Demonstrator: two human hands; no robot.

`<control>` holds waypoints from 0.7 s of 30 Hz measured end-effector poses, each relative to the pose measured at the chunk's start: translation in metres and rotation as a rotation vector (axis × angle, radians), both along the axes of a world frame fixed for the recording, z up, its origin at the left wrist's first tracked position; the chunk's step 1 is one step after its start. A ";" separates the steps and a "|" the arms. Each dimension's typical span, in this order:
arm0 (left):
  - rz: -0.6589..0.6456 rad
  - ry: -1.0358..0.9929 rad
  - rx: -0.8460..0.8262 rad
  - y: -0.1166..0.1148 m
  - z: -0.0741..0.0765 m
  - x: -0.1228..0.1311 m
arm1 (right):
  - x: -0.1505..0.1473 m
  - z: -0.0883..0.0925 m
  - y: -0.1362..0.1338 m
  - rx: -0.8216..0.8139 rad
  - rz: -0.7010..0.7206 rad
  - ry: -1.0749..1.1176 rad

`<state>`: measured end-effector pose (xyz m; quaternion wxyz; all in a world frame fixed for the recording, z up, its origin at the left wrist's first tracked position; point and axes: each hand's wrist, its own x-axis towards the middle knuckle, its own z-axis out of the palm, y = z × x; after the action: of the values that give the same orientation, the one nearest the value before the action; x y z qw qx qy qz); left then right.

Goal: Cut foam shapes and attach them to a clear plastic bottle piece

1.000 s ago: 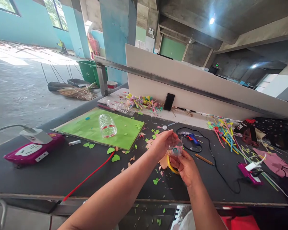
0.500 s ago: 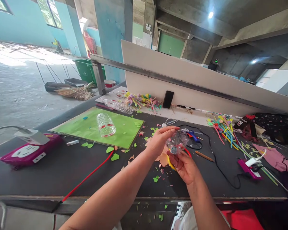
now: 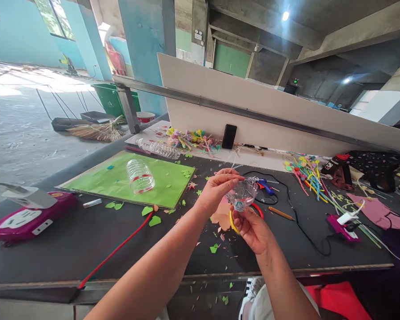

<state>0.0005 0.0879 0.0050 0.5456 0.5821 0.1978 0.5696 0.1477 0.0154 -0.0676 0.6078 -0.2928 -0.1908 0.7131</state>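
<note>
Over the table I hold a cut-off clear plastic bottle top (image 3: pixel 248 192), its flared, wavy rim tipped away from me. My right hand (image 3: pixel 255 229) pinches it at the narrow neck end, low down. My left hand (image 3: pixel 216 189) is closed on its left side with the fingers stretched along the rim; the thumb is hidden. Just under the hands lie a yellow and red looped handle (image 3: pixel 232 222) and peach-coloured scraps (image 3: pixel 220 217). A blue glue gun (image 3: pixel 267 187) lies behind the bottle top, partly covered by it.
A cut clear bottle (image 3: pixel 140 177) lies on green sheets (image 3: pixel 168 195) at left. Purple power strips (image 3: pixel 30 218) flank the work area. A black cable and a brown stick (image 3: pixel 282 213) lie right. Behind are pipe-cleaner bundles (image 3: pixel 308 175) and a phone (image 3: pixel 229 136).
The bottle top has turned in my hands, so its flared rim now shows more to the right. My left hand has slid slightly left, and the whole view has shifted a little.
</note>
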 end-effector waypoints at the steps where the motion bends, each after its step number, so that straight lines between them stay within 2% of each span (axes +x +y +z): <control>1: -0.012 -0.009 -0.012 0.000 0.000 0.000 | 0.000 -0.001 0.000 -0.002 -0.005 0.001; 7: -0.037 -0.103 -0.149 0.005 -0.003 0.000 | -0.005 0.001 0.000 -0.009 -0.048 -0.026; 13: -0.003 -0.068 -0.146 0.006 -0.004 0.001 | -0.005 0.000 0.001 -0.027 -0.081 -0.067; 21: -0.023 -0.033 -0.141 0.005 -0.003 0.002 | -0.005 -0.001 0.001 -0.007 -0.059 -0.039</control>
<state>0.0024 0.0931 0.0016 0.5949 0.5349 0.2218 0.5574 0.1429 0.0159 -0.0682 0.6237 -0.3145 -0.1912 0.6895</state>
